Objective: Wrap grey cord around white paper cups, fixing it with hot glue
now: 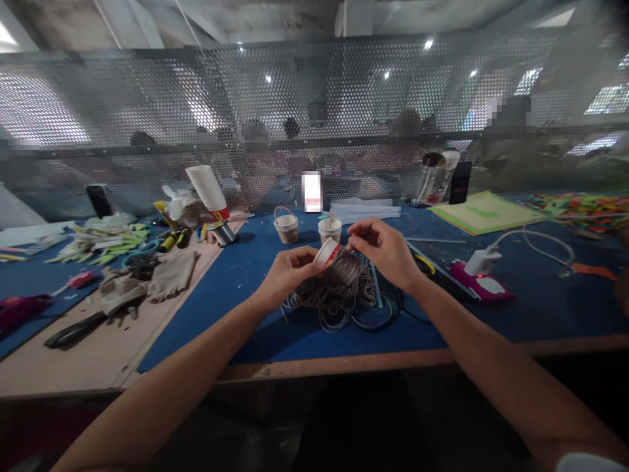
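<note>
My left hand (289,275) is closed round a small white paper cup with a red band (326,252), tilted over the blue table. Close by on its right, my right hand (381,246) has its thumb and fingers pinched together near the cup's edge; what they hold is too small to make out. Beneath both hands lies a tangled heap of grey-brown cord (334,298). Just behind them stand two small cord-wrapped cups, one with a looped handle (286,229) and another (329,229) with a stick-like piece in it.
A stack of paper cups (206,190) leans at the back left. Gloves (171,275), a black-handled tool (76,330) and green scraps lie left. On the right are a white plug (483,261) on a magenta block, yellow-green sheets (486,211) and a long dark tool. A mesh screen (314,85) rises behind.
</note>
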The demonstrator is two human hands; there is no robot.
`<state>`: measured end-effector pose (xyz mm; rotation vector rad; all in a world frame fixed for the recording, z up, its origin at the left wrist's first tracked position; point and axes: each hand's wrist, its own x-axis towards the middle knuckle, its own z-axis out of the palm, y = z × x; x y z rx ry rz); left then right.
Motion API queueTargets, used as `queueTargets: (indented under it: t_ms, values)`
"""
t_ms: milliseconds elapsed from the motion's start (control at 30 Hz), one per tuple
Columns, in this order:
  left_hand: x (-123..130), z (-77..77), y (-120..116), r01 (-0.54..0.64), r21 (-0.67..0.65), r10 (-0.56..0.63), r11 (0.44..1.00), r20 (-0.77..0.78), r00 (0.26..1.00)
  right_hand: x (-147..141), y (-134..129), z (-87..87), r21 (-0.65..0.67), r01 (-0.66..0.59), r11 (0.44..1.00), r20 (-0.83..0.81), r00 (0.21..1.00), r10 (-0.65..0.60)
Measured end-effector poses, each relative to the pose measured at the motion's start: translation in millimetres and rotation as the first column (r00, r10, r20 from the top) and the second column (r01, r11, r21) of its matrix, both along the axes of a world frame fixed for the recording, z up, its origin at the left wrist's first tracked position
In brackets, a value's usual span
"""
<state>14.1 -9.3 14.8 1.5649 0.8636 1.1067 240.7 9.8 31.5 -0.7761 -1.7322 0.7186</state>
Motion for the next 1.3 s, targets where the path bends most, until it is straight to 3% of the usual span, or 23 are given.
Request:
queueTargets:
  t_ms: [400, 1300]
  values:
    - [4.0, 1.7, -2.9, -0.002, -0.043, 0.004, 0.999, 0.047, 0.999, -5.6, -0.3, -5.3, 0.019, -0.011, 1.0, -0.045, 0.999, 0.012]
    - [12.4, 6.4, -5.2, -0.099, 0.015, 0.099, 0.995, -0.017, 0.995, -9.1, -8.4, -0.6, 0.062, -0.001, 0.998, -0.036, 0.999, 0.003]
